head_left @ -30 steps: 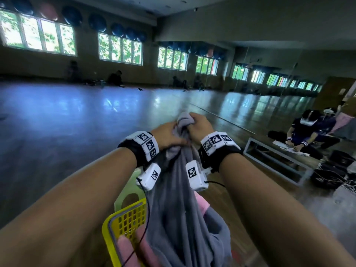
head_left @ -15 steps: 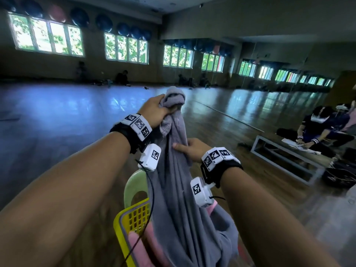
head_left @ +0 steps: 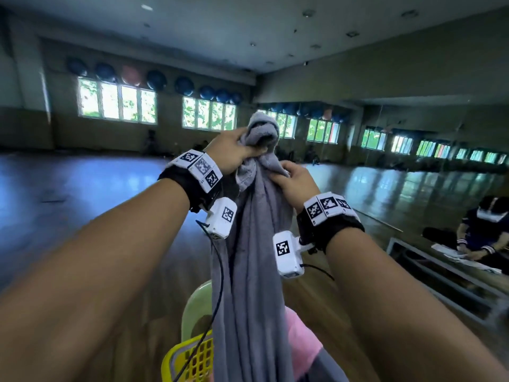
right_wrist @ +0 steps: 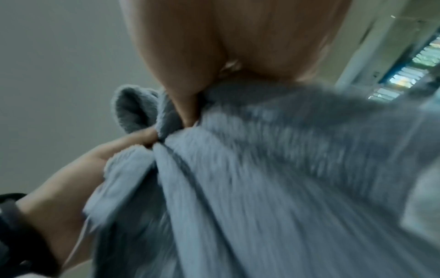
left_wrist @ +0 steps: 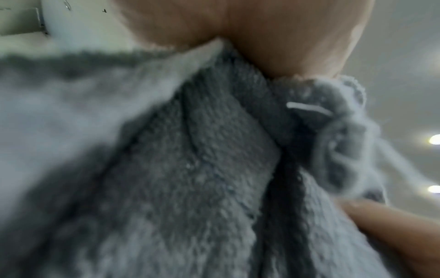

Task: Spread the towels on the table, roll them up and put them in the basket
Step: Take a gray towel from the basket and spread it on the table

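Observation:
A long grey towel (head_left: 248, 271) hangs straight down from both raised hands into a yellow basket (head_left: 190, 359). My left hand (head_left: 234, 153) grips the bunched top end of the grey towel (left_wrist: 190, 169). Just below it, my right hand (head_left: 292, 180) pinches a fold of the grey towel (right_wrist: 262, 178) between thumb and fingers. A pink towel (head_left: 300, 343) lies in the basket beside the hanging cloth. The basket's inside is mostly hidden by the towel and my arms.
A pale green chair back (head_left: 197, 307) stands just behind the basket. At the right a person (head_left: 484, 230) sits on the floor by a low metal frame (head_left: 440, 274). Wide wooden floor (head_left: 82, 194) stretches ahead to a windowed wall.
Both hands have lifted the grey towel higher out of the basket. My right hand slid down the cloth, then came back up close under the left hand.

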